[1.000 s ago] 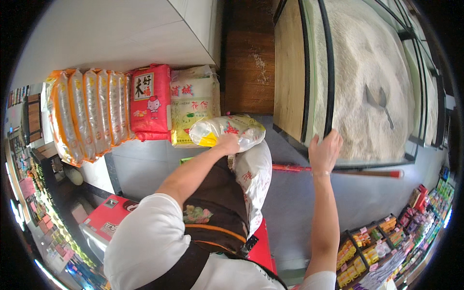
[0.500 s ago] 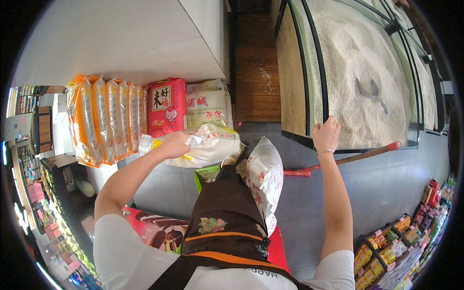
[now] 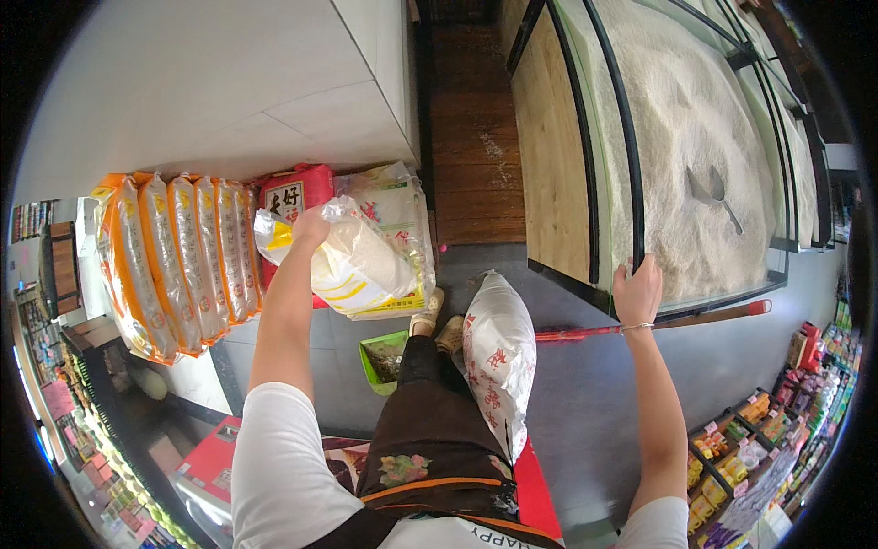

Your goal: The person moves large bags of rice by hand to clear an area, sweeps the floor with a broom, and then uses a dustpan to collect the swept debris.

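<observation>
My left hand (image 3: 314, 229) is closed on the gathered top of a clear plastic bag of rice (image 3: 370, 265) with yellow bands. The bag leans against a red rice bag (image 3: 302, 186) and a pale green-and-white bag (image 3: 402, 183) by the wall. Over at the right, the fingers of my right hand (image 3: 637, 290) are curled on the near corner of a black-framed glass bin (image 3: 625, 137). White rice (image 3: 681, 101) fills the bin, and a metal scoop (image 3: 712, 192) lies on it.
A tied white sack (image 3: 498, 352) stands beside my legs. Near my feet is a green-edged dustpan (image 3: 373, 366) holding debris. Under my right arm, a red-handled broom (image 3: 713, 314) lies across. Several orange rice bags (image 3: 151, 261) stand in a row at left; packaged goods (image 3: 732, 457) fill shelves at lower right.
My left hand has carried the bag of rice forward, away from my body, against the bags by the wall. My right hand is still at the bin's corner. The view has shifted slightly.
</observation>
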